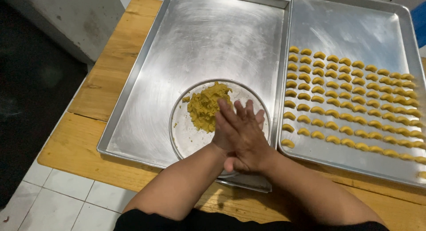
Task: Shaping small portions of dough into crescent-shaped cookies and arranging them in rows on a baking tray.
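My right hand (242,133) lies flat on top of my left hand (260,120), palms pressed together, fingers straight and pointing away from me. Whatever is between the palms is hidden. Both hands hover over the near right part of a round metal plate (177,137). A lump of yellow dough (205,104) sits on the plate's far left side, just beyond my fingertips. The plate rests inside a large bare metal tray (199,35).
A second metal tray (346,26) on the right holds several rows of small yellow crescent dough pieces (350,102). Both trays lie on a wooden table (88,137). A grey concrete block (75,17) stands at the far left, above a white tiled floor (66,195).
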